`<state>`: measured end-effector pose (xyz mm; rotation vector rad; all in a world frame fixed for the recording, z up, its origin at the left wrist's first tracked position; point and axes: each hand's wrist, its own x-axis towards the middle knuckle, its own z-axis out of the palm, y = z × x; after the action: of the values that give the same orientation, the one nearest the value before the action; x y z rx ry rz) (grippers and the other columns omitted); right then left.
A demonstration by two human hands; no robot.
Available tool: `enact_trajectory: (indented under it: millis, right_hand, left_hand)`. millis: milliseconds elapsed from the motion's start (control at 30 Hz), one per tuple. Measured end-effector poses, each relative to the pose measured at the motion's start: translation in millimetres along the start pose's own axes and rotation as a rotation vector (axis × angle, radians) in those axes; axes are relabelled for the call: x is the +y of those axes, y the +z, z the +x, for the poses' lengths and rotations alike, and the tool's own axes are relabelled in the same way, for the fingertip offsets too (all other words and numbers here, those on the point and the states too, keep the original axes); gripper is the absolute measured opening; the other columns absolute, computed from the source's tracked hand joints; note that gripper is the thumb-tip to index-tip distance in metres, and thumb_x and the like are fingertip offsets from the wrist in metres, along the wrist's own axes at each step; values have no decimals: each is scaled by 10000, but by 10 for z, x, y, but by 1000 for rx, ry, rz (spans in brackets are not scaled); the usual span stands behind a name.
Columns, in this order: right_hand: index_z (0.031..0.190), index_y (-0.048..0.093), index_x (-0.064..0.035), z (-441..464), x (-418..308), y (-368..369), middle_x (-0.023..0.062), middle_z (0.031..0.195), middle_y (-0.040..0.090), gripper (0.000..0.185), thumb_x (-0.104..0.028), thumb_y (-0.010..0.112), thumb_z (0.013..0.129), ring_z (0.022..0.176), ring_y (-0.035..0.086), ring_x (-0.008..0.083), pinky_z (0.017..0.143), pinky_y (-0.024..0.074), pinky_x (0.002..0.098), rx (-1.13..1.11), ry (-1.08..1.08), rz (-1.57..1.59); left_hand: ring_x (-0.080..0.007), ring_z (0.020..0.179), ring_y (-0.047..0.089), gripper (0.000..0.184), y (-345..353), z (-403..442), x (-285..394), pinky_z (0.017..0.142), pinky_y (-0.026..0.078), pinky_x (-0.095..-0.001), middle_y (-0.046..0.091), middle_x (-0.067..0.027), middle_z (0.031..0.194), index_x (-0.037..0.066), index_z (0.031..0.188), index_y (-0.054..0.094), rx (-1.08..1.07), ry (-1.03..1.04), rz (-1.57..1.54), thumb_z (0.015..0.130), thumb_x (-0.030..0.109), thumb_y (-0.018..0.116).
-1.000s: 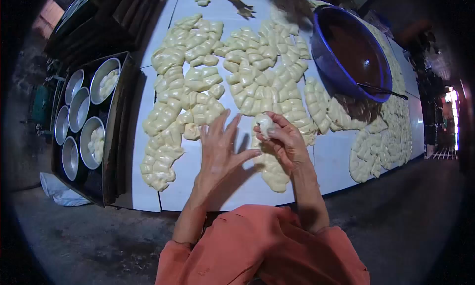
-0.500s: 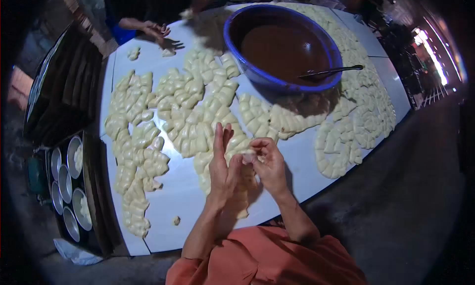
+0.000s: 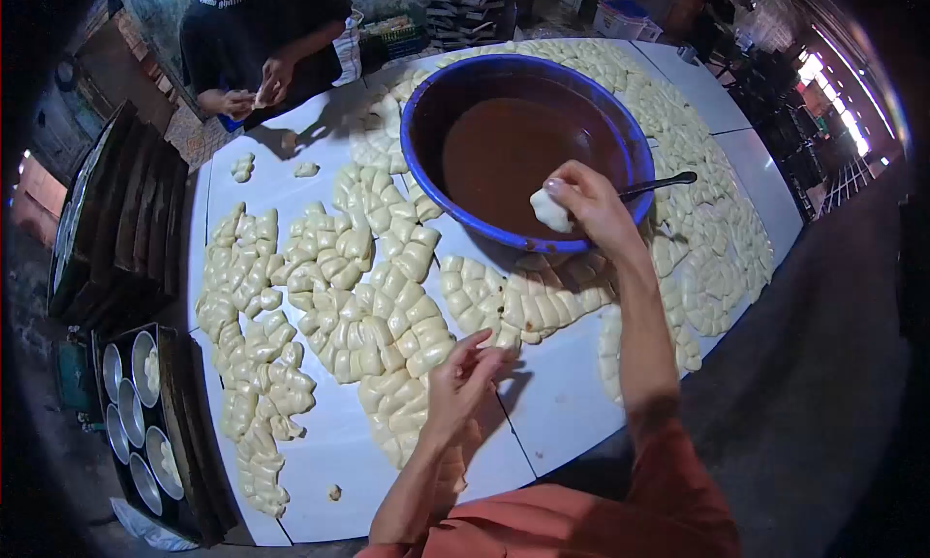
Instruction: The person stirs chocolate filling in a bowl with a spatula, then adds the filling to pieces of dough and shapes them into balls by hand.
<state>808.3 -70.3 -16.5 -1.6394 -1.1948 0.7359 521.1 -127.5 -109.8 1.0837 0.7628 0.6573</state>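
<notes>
A flattened white dough piece (image 3: 551,211) hangs from the fingertips of my right hand (image 3: 589,201), over the near rim of a blue basin (image 3: 455,209). Brown filling (image 3: 513,156) lies in the basin, and a dark-handled spoon (image 3: 659,184) leans on its right rim. My left hand (image 3: 465,379) holds nothing, its fingers loosely bent and apart, above the near end of the middle dough group (image 3: 373,306). Beside that hand, more dough pieces (image 3: 542,306) lie below the basin.
Dough pieces (image 3: 257,374) cover the left of the white table (image 3: 334,442). A tray of round metal tins (image 3: 131,413) stands at the left, below stacked dark trays (image 3: 126,209). Across the table a co-worker (image 3: 262,54) in black holds a small piece in both hands.
My right hand has moved from beside my left hand to the basin, carrying the dough piece. My left hand has let go of the dough. The view has shifted, showing more of the co-worker.
</notes>
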Motion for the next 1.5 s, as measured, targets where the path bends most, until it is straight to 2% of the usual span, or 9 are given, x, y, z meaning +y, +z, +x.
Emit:
enact_trajectory:
  millis: [67, 167, 300, 467, 733, 1000, 1233, 1400, 1500]
  right_hand:
    - [968, 670, -16, 301, 255, -41, 139, 877, 704, 255, -245, 608, 876, 862, 691, 242, 773, 516, 387, -172, -6, -330]
    - [944, 656, -12, 567, 632, 100, 83, 834, 694, 220, -225, 630, 898, 768, 659, 161, 676, 505, 331, -497, -82, -867]
    - [970, 693, -46, 413, 201, 66, 152, 905, 712, 283, -284, 662, 821, 875, 688, 276, 771, 512, 404, -459, 66, -495]
    - [911, 626, -49, 283, 165, 75, -13, 731, 583, 204, -249, 634, 950, 732, 589, 66, 640, 478, 259, -422, 200, 121]
    - [993, 586, -79, -671, -7, 542, -13, 871, 610, 115, -172, 643, 957, 761, 613, 65, 690, 517, 221, -111, 271, 941]
    - [1200, 481, -20, -1693, 340, 1019, 78, 1062, 632, 316, -155, 629, 955, 968, 644, 146, 814, 527, 272, -105, 331, 942]
    - [1240, 592, -39, -2141, 293, 1466, 164, 1336, 505, 481, -29, 764, 791, 1138, 596, 305, 910, 519, 361, 94, -154, -132]
    - [1033, 700, -12, -2159, 278, 1659, 90, 939, 673, 162, -47, 689, 876, 800, 653, 198, 751, 522, 302, 257, -197, -158]
    - [1021, 699, 5, -2160, 296, 1700, 39, 907, 684, 137, -88, 661, 928, 793, 614, 99, 726, 497, 245, 97, 214, 455]
  left_hand:
    - [-131, 933, 668, 360, -75, -50, 43, 809, 528, -236, 705, -120, 1067, -34, 1300, 561, 117, -52, -25, 975, 109, 621]
    - [-129, 923, 670, 342, -247, -52, -72, 822, 532, -245, 705, -114, 1057, -28, 1288, 573, 105, 48, 1, 979, 111, 615]
    - [-135, 960, 665, 330, -361, -118, -93, 847, 535, -263, 704, -111, 1061, -31, 1278, 580, 122, 18, 26, 983, 112, 610]
    - [-128, 952, 660, 297, -189, 38, -44, 851, 539, -263, 697, -113, 1039, -42, 1245, 590, 82, 72, -4, 990, 110, 596]
    - [-203, 1159, 584, 526, 383, 309, 242, 954, 489, -389, 573, -111, 1321, 3, 1330, 513, -124, -47, -437, 1015, 423, 512]
    - [-123, 776, 655, 232, 94, -108, -184, 711, 560, -252, 675, -25, 902, 48, 1063, 645, 151, -219, -549, 956, 254, 642]
    - [-111, 807, 662, 368, -143, -387, -239, 710, 552, -233, 705, -92, 1003, -28, 1225, 631, 189, -153, -341, 921, 165, 706]
    - [-123, 818, 675, 397, -140, -544, -50, 705, 548, -230, 701, -98, 1039, -51, 1225, 625, 197, -122, -231, 904, 160, 725]
    - [-112, 762, 657, 378, -236, -485, -112, 641, 560, -242, 698, -80, 998, -35, 1200, 638, 150, -122, -216, 902, 178, 730]
